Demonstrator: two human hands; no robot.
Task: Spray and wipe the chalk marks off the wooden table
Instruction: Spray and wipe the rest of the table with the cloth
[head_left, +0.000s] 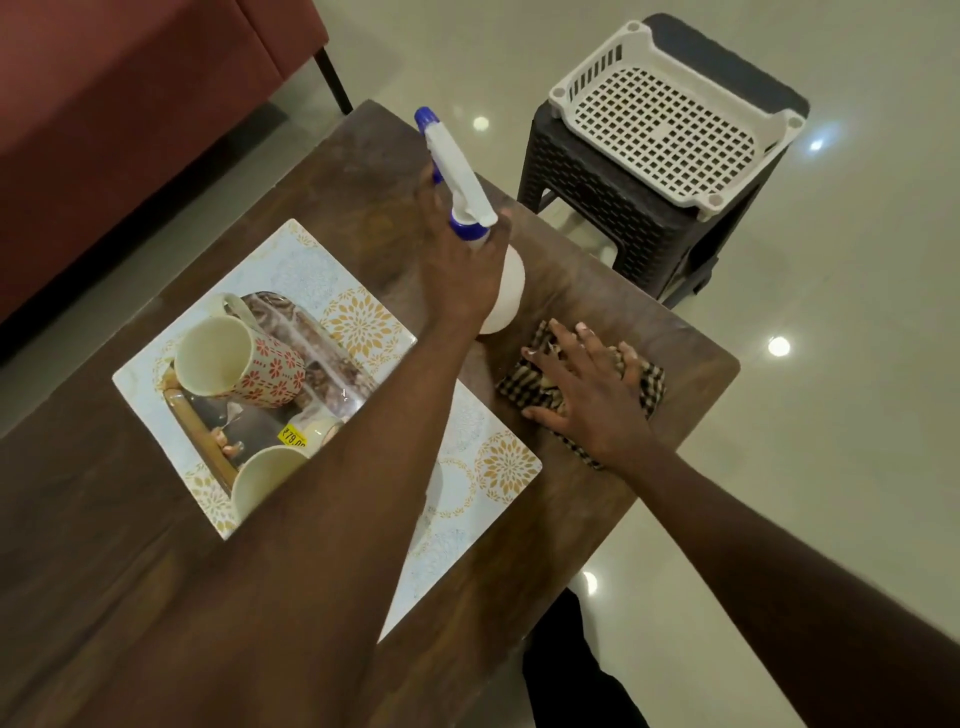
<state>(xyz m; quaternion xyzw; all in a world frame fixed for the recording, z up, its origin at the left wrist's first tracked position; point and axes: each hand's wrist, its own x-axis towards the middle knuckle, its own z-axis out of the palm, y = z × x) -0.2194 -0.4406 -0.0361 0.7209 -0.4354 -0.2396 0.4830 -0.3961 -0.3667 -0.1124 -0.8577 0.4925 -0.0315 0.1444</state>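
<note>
Your 1 head-worn wide-angle camera looks steeply down and forward, close over the dark brown wooden desk (358, 171), with pale glossy floor (831, 415) beyond.

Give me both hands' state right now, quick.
Left hand: closed round the spray bottle, nozzle aimed away.
Right hand: open, fingers spread flat, pressing the checked cloth on the wooden table.

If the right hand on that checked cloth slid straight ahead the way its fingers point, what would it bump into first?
Probably the white spray bottle that the left hand grips. The right hand lies flat on the checked cloth, fingers aimed up-left toward the bottle's base, with only bare wooden table between; depth is uncertain.
</note>
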